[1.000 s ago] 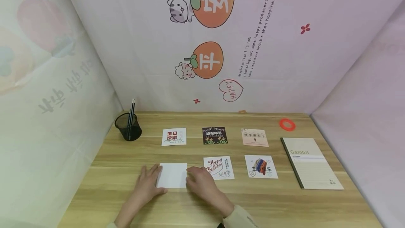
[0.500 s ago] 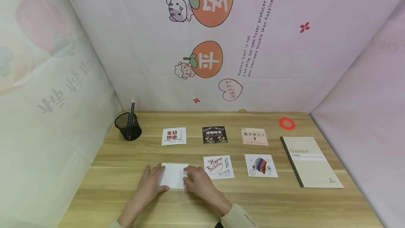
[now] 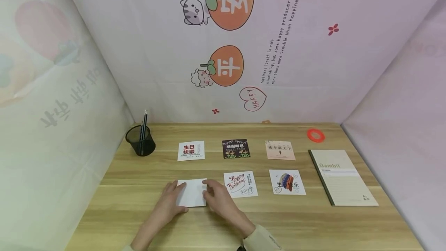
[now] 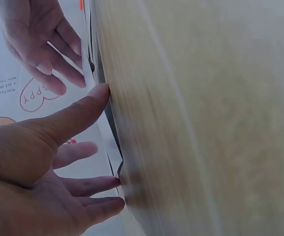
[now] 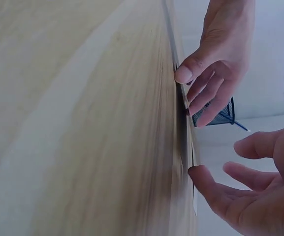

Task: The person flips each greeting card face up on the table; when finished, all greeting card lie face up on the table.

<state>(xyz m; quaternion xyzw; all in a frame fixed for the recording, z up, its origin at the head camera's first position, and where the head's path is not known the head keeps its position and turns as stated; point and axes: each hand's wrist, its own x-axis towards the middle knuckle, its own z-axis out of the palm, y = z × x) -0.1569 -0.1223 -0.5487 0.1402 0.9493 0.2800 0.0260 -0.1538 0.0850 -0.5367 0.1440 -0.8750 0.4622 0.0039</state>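
A blank white square card [image 3: 192, 193] lies on the wooden table between the two hands. My left hand [image 3: 166, 203] is at its left side, thumb at the near-left corner and fingertips by the far-left corner. In the left wrist view the left thumb [image 4: 82, 110] and fingers reach down to the table with straight fingers. My right hand [image 3: 220, 201] touches the card's right side, index fingertip at the far-right corner. The right wrist view shows the right index finger [image 5: 208, 186] at the card's edge and the thumb held apart from it.
Printed cards lie around: a red-lettered birthday card [image 3: 191, 150], a dark flowered card [image 3: 236, 149], a pink card [image 3: 280, 150], a Happy Birthday card [image 3: 240, 184] and a colourful card [image 3: 287, 182]. A notebook [image 3: 343, 177], red tape ring [image 3: 316, 135] and pen cup [image 3: 141, 142] stand outside them.
My left hand has moved slightly right, its thumb and fingers farther over the card. The right index finger has shifted to the far-right corner. The card sits slightly more to the right.
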